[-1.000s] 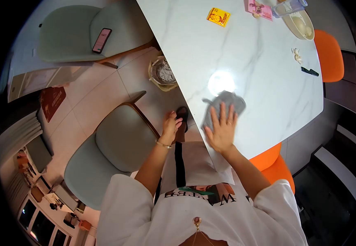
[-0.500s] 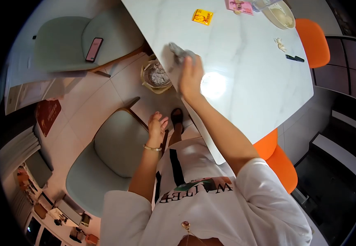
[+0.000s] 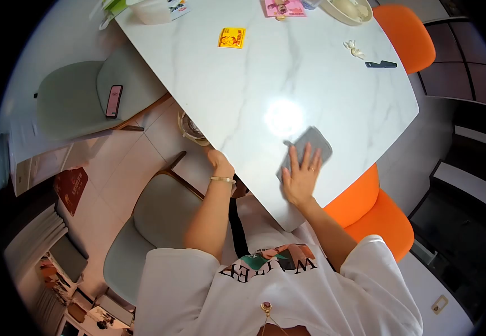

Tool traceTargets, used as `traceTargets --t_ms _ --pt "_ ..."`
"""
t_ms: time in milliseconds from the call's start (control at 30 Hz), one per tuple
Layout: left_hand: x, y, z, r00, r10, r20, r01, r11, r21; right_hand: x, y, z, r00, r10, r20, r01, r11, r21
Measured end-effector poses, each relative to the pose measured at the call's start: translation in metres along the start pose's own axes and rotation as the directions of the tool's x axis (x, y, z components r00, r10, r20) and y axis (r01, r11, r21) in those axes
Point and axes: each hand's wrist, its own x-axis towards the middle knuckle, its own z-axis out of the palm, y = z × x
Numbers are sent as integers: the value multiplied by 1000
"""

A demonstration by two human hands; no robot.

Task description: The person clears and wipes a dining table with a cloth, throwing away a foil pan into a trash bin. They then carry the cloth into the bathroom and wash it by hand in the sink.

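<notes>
L arm (image 3: pixel 206 221): reaches fwd from white sleeve (image 3: pixel 177 274), bracelet (image 3: pixel 222 180) at wrist.
L hand (image 3: pixel 219 161): at desk's (image 3: pixel 254 101) L edge, fingers partly hidden; how far spread, or what's held, can't be told.
Gray cloth (image 3: pixel 320 143): flat on desk nr. front corner.
R hand (image 3: pixel 301 180): palm down, fingers fanned atop it.
R arm (image 3: pixel 332 227): angles fwd & L.

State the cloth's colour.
The cloth under the right hand is grey, seen best in the head view.

The white, grey-veined table (image 3: pixel 237 92) bears a flat grey cloth (image 3: pixel 317 144) near, a square yellow packet (image 3: pixel 231 38) toward the far left, a cream oval bowl (image 3: pixel 341 19) far right.
</notes>
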Motion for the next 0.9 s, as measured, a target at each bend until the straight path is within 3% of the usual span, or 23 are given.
traceTargets --t_ms 33,67,133,167,233,367,467,533,567,600,667,733,767,833,900 --pt "7 -6 -4 994 15 -108 -11 999 39 16 -11 -3 1000 -9 -22 9 1000 24" --pt "4 -2 -1 994 15 -108 -10 999 46 32 -20 -4 1000 -28 -8 28 999 29" --pt "-8 10 4 906 2 -424 119 959 257 63 -36 -6 997 -80 8 80 996 30" --pt "-13 13 8 908 1 -420 119 958 262 77 -43 -7 994 -103 23 102 994 37" --pt "-22 15 12 864 242 -442 10 868 496 102 -54 -9 986 -166 6 165 984 64" --pt "-31 22 11 852 226 -473 49 865 500 133 -69 -6 969 -235 -79 242 966 88" --pt "-32 29 10 870 329 -366 -44 793 608 119 -52 -7 923 -371 -100 383 909 162" --pt "-49 44 21 918 240 -316 13 778 628 75 -23 -17 925 -378 -46 378 898 227" --pt "-43 43 23 918 186 -351 45 828 558 51 -4 -18 939 -345 5 335 915 224" --pt "-26 40 23 895 210 -394 77 797 599 28 20 -18 949 -312 52 294 931 216" --pt "-15 35 34 874 236 -424 95 773 627 -3 72 -16 981 -192 1 190 972 141" --pt "-23 36 44 834 409 -371 198 405 893 0 125 -24 999 29 -32 -28 999 42" --pt "-32 38 53 838 409 -362 187 409 893 12 151 -28 982 75 -172 -72 997 24" --pt "-55 44 70 795 378 -475 220 549 806 45 194 -44 950 219 -222 -232 972 -33" --pt "-60 45 73 800 369 -473 234 533 813 87 238 -56 901 320 -293 -360 929 -92"
